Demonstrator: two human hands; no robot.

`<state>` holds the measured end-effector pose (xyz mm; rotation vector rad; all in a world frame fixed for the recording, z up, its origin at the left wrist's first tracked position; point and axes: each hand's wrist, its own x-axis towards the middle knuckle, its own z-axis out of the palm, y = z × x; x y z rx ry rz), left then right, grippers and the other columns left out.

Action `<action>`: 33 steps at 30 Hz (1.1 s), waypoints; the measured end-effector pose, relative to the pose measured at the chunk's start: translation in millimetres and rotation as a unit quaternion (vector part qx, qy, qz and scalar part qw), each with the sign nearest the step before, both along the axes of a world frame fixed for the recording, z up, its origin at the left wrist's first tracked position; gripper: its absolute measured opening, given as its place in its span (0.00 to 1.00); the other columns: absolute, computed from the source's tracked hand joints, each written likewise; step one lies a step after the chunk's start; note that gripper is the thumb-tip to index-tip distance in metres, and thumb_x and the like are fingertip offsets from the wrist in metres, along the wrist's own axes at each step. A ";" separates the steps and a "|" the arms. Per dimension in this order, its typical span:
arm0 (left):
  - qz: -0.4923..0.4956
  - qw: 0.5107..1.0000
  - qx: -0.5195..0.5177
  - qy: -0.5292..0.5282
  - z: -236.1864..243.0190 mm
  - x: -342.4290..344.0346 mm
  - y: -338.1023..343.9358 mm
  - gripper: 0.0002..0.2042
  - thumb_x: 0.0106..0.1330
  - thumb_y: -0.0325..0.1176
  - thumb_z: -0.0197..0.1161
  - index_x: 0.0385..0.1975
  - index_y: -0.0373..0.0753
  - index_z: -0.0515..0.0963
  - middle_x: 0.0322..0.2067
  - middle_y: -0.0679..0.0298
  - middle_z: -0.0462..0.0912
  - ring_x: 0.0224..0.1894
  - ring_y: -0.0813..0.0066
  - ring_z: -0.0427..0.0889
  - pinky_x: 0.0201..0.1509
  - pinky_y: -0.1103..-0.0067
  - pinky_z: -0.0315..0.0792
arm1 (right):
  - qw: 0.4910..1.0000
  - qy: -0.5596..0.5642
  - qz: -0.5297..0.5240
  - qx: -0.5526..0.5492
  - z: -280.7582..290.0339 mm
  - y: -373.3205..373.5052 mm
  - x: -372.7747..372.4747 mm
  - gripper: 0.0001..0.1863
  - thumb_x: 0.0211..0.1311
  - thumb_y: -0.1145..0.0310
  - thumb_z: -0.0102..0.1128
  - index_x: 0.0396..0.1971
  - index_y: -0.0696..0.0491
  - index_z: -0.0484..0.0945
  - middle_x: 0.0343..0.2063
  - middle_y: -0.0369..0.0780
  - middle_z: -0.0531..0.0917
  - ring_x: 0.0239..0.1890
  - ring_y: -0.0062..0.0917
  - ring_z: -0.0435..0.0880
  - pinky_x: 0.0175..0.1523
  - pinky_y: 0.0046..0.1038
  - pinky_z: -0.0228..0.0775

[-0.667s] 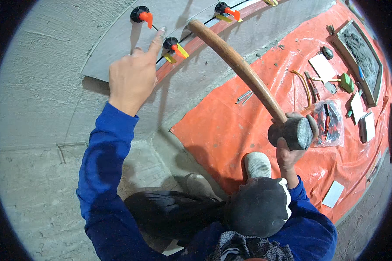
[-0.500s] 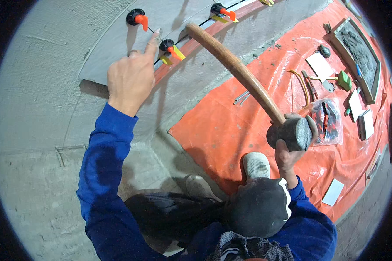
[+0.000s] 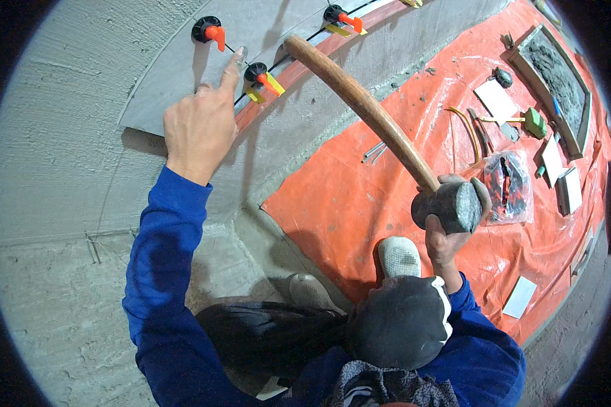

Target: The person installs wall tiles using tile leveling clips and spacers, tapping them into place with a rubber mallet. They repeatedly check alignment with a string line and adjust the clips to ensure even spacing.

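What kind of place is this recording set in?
Most likely a tiling job on a building site: grey wall tile held by levelling clips, an orange tarp over bare concrete, and a rubber mallet in the right hand.

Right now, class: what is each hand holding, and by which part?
The right hand grips a rubber mallet by its dark head, handle pointing away. The left hand holds nothing, pointing at the wall tile.
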<state>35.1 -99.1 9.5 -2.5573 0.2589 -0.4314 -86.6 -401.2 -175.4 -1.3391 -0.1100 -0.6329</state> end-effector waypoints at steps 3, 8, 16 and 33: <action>-0.011 0.999 -0.032 -0.003 -0.7 -3.4 -2.0 0.34 0.57 0.29 0.57 0.67 0.58 0.61 0.24 0.55 0.80 0.23 0.52 0.81 0.26 0.59 0.74 | 1.000 -0.002 0.002 0.008 0.2 -0.1 1.5 0.46 0.42 0.65 0.71 0.62 0.53 0.54 0.46 0.47 0.76 0.47 0.34 0.76 0.57 0.38 0.66; -0.018 0.998 -0.054 -0.005 -2.5 -23.4 -1.7 0.29 0.59 0.30 0.59 0.64 0.48 0.66 0.27 0.58 0.81 0.25 0.57 0.83 0.25 0.65 0.76 | 1.000 0.012 -0.006 0.001 3.6 -0.6 2.1 0.46 0.42 0.64 0.72 0.62 0.54 0.55 0.46 0.47 0.76 0.47 0.33 0.76 0.56 0.37 0.66; -0.109 0.967 -0.226 0.034 -29.1 -63.2 8.3 0.11 0.61 0.36 0.62 0.40 0.41 0.75 0.31 0.58 0.79 0.31 0.53 0.80 0.31 0.63 0.72 | 1.000 0.004 -0.027 -0.015 11.5 -0.1 3.8 0.49 0.44 0.56 0.75 0.63 0.55 0.55 0.45 0.48 0.76 0.45 0.32 0.77 0.54 0.35 0.69; 0.121 0.959 -0.255 -0.010 33.4 -77.5 74.7 0.14 0.55 0.41 0.68 0.32 0.36 0.79 0.33 0.51 0.82 0.37 0.48 0.81 0.40 0.60 0.73 | 0.998 0.034 0.037 0.031 12.5 -5.4 -2.3 0.47 0.47 0.63 0.75 0.64 0.53 0.52 0.48 0.48 0.75 0.44 0.38 0.82 0.49 0.39 0.80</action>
